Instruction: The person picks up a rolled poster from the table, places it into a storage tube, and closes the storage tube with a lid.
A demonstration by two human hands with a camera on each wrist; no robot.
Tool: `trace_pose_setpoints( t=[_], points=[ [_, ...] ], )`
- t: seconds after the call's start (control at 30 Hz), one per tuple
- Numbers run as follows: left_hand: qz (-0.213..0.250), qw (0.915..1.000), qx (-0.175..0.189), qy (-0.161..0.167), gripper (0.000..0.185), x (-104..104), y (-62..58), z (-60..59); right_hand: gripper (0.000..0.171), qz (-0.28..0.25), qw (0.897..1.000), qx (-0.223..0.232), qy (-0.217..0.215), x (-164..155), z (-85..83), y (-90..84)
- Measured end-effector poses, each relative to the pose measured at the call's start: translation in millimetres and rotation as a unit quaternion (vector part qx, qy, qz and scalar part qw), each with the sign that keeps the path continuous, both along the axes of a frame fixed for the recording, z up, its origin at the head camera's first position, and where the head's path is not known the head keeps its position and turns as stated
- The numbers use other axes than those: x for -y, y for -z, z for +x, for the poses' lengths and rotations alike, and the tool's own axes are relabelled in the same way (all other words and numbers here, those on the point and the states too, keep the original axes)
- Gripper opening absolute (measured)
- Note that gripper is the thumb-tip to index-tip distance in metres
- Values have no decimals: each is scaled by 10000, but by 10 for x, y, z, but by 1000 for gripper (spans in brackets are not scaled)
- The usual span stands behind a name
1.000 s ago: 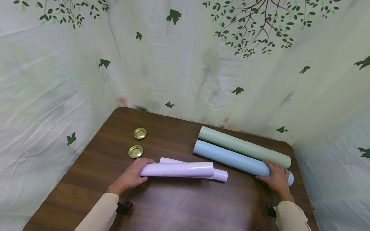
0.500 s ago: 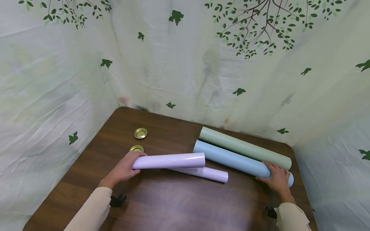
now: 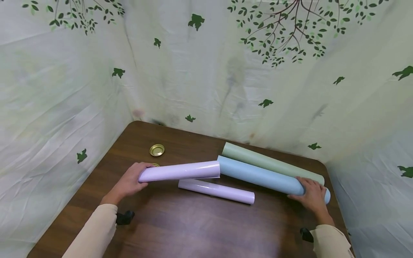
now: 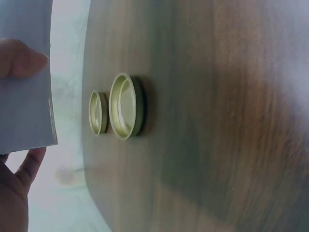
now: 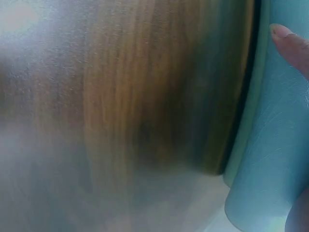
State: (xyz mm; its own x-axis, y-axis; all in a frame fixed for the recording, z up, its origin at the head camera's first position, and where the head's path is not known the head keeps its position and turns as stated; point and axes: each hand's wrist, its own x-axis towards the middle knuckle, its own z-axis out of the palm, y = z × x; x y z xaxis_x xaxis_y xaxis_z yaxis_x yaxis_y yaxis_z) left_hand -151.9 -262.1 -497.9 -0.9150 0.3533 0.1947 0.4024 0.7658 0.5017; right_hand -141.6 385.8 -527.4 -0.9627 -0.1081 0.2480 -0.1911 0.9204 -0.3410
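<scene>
Lilac roll (image 3: 180,171) in left hand (image 3: 128,182) grip hides one gold lid; right hand (image 3: 309,196) clasps blue roll (image 3: 258,175).

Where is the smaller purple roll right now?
In the head view the small purple roll lies on the table, mid-front, just below the purple roll the left hand holds.

No text, label, brand, number or sign can be read on anything in these three views.
</scene>
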Motion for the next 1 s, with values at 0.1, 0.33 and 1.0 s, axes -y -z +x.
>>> trace_pose_setpoints(
  t=[0.1, 0.33, 1.0],
  points=[
    [-4, 9998, -195, -14, 59, 56, -31, -37, 76, -61, 9999, -75, -52, -6, -12, -32],
    [31, 9992, -404, 6, 57, 114, -64, -103, 76, -120, 9997, -174, -90, -20, -17, -183],
    [9, 9995, -303, -47, 53, 236, -193, -223, 79, -163, 9993, 80, -323, -23, -76, -455]
  ],
)
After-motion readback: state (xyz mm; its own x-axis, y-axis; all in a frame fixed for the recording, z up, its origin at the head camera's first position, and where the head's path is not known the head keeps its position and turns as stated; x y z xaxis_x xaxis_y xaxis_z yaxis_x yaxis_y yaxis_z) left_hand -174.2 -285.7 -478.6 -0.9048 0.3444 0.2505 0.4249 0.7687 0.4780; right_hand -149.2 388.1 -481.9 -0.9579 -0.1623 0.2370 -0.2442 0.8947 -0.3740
